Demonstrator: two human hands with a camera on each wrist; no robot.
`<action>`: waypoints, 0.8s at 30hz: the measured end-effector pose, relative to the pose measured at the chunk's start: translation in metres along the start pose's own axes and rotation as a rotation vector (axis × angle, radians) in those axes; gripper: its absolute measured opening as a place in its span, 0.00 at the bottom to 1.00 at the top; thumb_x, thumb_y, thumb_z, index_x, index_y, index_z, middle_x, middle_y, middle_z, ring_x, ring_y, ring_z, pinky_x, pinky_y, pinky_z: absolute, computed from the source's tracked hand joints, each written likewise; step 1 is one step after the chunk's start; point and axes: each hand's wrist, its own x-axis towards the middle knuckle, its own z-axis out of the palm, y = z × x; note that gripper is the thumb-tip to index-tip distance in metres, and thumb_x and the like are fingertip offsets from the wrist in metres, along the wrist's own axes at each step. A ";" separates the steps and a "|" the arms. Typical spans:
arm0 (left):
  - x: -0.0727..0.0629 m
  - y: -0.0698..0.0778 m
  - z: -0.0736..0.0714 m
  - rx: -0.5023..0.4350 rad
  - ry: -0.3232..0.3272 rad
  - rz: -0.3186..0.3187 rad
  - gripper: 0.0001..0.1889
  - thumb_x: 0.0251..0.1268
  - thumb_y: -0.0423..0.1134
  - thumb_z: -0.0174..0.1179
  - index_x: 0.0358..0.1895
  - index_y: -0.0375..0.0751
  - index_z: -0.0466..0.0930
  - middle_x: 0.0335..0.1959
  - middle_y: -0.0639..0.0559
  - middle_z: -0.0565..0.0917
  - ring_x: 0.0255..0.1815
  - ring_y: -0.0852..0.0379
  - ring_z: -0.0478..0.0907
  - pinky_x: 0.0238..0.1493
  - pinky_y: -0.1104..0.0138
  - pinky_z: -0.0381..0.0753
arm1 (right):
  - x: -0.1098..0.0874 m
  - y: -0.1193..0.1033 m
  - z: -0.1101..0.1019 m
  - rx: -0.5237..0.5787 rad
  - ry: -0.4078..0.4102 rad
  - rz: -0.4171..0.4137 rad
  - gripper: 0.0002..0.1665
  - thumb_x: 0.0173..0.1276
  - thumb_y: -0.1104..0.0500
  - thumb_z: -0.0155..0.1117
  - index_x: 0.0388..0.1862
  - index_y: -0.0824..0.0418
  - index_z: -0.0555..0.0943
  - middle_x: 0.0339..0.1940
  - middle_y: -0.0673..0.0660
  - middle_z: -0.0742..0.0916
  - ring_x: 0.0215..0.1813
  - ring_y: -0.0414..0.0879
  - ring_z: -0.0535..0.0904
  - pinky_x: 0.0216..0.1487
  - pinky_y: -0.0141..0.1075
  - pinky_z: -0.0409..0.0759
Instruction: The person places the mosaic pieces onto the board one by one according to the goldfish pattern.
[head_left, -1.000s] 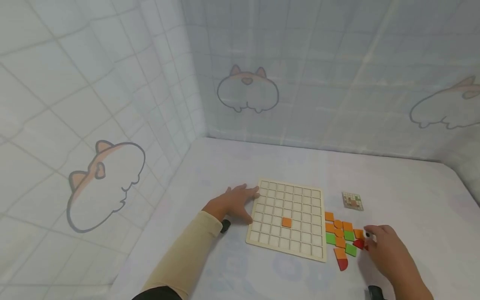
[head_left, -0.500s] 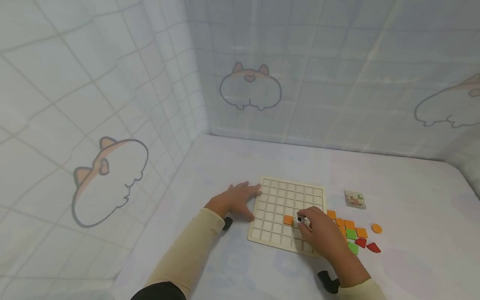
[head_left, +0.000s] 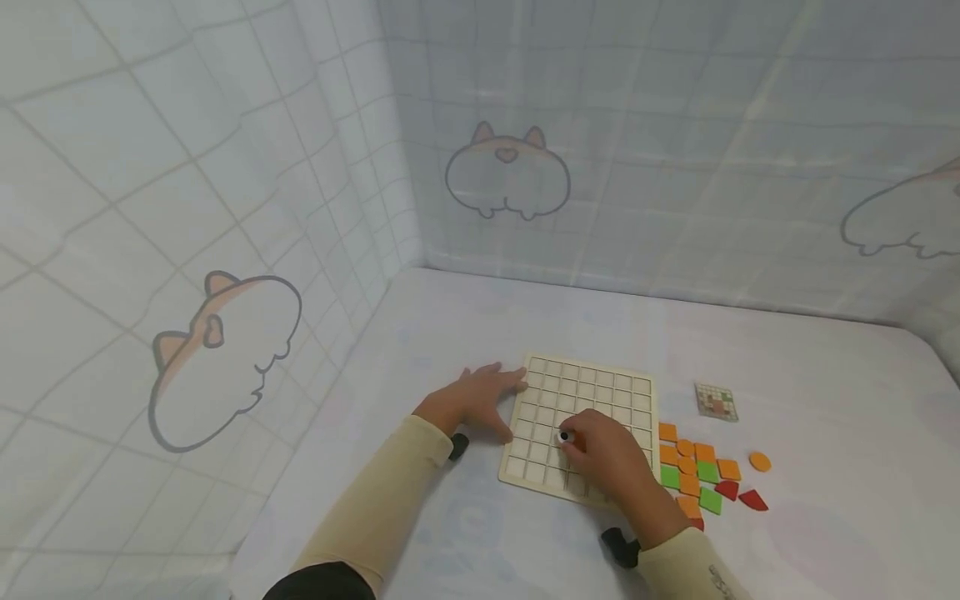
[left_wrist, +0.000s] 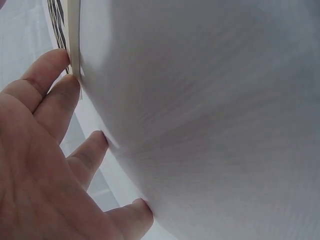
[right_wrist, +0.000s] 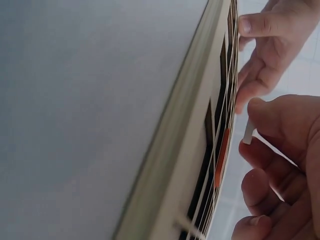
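In the head view, a pale grid board (head_left: 545, 388) lies on the white surface. My left hand (head_left: 477, 400) has its fingers spread, with fingertips and thumb touching the board's left edge; the left wrist view shows fingertips against its side. Over the board, my right hand (head_left: 611, 457) pinches a small white piece with a black dot (head_left: 564, 437) between thumb and finger. The right wrist view shows this white piece (right_wrist: 248, 131) edge-on, held just off the board. An orange square (right_wrist: 221, 157) sits in the grid, hidden by my right hand in the head view.
Right of the board lie several loose orange, green and red pieces, among them a green square (head_left: 710, 500), an orange disc (head_left: 760, 462) and a red wedge (head_left: 753, 500). A small patterned card (head_left: 716, 402) lies behind them. Tile-patterned sheets (head_left: 645, 150) rise at the back and left.
My right hand has carried the white piece from the loose pieces leftward onto the board, then further left across the orange square. My left hand has stayed at the board's edge.
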 end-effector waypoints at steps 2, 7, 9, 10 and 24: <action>0.000 0.001 0.000 0.003 0.000 0.006 0.52 0.46 0.55 0.78 0.78 0.65 0.62 0.83 0.63 0.56 0.86 0.51 0.43 0.82 0.41 0.41 | 0.002 -0.002 0.001 -0.007 -0.005 0.003 0.12 0.64 0.56 0.73 0.46 0.51 0.88 0.43 0.46 0.87 0.41 0.41 0.79 0.50 0.42 0.84; -0.002 0.003 -0.001 0.010 0.003 0.016 0.51 0.46 0.55 0.78 0.78 0.64 0.63 0.83 0.64 0.56 0.86 0.51 0.43 0.82 0.41 0.41 | 0.006 -0.005 0.003 -0.035 -0.031 0.012 0.09 0.64 0.58 0.73 0.44 0.53 0.90 0.43 0.46 0.88 0.42 0.41 0.81 0.52 0.43 0.84; -0.002 0.003 -0.001 0.007 0.004 0.016 0.51 0.46 0.55 0.78 0.78 0.64 0.63 0.83 0.64 0.56 0.86 0.51 0.44 0.82 0.41 0.41 | 0.007 -0.006 0.004 -0.072 -0.039 0.007 0.08 0.65 0.59 0.72 0.42 0.54 0.90 0.45 0.47 0.89 0.46 0.44 0.83 0.54 0.44 0.84; -0.002 0.003 -0.001 0.007 0.005 0.017 0.51 0.46 0.55 0.78 0.78 0.64 0.63 0.83 0.63 0.56 0.86 0.51 0.44 0.82 0.40 0.41 | 0.007 -0.007 0.004 -0.095 -0.041 0.005 0.07 0.65 0.60 0.71 0.42 0.54 0.91 0.45 0.48 0.89 0.48 0.45 0.83 0.55 0.45 0.84; -0.002 0.001 -0.001 -0.006 0.006 0.017 0.51 0.46 0.54 0.77 0.78 0.63 0.63 0.83 0.63 0.56 0.86 0.50 0.43 0.82 0.40 0.40 | 0.003 -0.009 0.005 -0.216 -0.039 -0.045 0.10 0.65 0.59 0.71 0.45 0.55 0.91 0.49 0.50 0.89 0.51 0.50 0.83 0.56 0.45 0.84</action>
